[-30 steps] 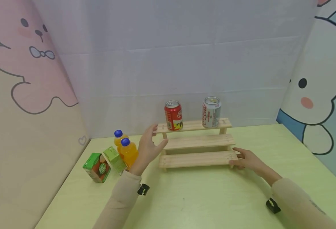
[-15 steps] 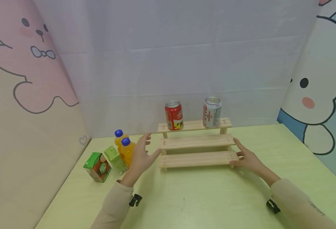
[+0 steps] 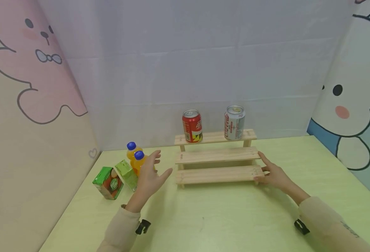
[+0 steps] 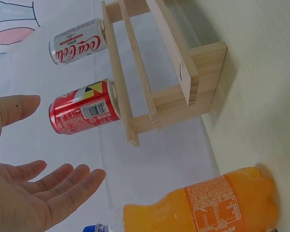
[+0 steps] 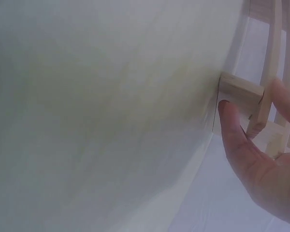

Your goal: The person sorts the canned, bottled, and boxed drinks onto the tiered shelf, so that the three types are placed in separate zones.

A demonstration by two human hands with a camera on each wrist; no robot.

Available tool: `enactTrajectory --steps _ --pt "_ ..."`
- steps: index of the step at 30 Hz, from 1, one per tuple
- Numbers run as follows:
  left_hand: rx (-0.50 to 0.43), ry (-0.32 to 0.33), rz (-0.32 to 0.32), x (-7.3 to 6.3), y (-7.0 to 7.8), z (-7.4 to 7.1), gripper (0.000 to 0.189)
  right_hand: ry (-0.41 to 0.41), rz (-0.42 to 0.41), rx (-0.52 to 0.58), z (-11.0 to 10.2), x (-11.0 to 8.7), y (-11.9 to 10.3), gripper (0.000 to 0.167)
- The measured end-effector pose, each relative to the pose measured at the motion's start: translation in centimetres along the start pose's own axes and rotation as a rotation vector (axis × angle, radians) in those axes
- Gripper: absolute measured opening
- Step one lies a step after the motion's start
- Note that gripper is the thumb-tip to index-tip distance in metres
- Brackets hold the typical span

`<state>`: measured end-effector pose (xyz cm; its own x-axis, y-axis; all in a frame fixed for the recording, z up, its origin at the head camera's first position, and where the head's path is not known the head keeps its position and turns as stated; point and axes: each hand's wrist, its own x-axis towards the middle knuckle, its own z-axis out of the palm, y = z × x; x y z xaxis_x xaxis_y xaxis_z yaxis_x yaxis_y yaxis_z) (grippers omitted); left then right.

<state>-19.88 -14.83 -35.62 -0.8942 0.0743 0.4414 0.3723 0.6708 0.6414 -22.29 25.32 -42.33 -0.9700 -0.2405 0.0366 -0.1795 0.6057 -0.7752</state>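
Left grip (image 3: 148, 177) hangs spread, head view, as right grip (image 3: 274, 179) pinches the near end of the wooden rack (image 3: 218, 155), lengthwise between the two. Left wrist: orange bottle (image 4: 210, 205), upright, beside the left grip. Right wrist: front plank (image 5: 261, 116) ends inside the pinch.

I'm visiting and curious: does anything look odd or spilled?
No spill shows; the red can and silver can stand upright on the wooden rack. Only a small dark mark on the pale table stands out.
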Motion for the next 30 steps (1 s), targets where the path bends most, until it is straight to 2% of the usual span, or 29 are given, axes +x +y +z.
enactTrajectory --steps 6,17,20,26,30 --pt "0.019 0.023 0.004 -0.6 -0.3 -0.4 0.063 -0.004 0.007 0.013 0.0 0.1 0.1 0.098" --pt "-0.01 0.121 0.012 -1.5 -1.4 -1.3 0.067 0.002 -0.003 0.0 0.0 -0.1 0.0 0.097" --pt "0.005 0.173 0.019 -1.7 -1.6 -1.6 0.066 0.003 -0.006 0.0 0.0 -0.2 -0.1 0.097" --pt "0.11 0.308 0.07 -1.6 -2.4 -2.1 0.065 0.005 -0.007 0.005 0.1 -0.3 -0.3 0.097" --pt "0.156 0.362 0.093 -1.3 -3.2 -2.3 0.064 0.005 -0.014 0.008 0.0 -0.3 -0.2 0.097"
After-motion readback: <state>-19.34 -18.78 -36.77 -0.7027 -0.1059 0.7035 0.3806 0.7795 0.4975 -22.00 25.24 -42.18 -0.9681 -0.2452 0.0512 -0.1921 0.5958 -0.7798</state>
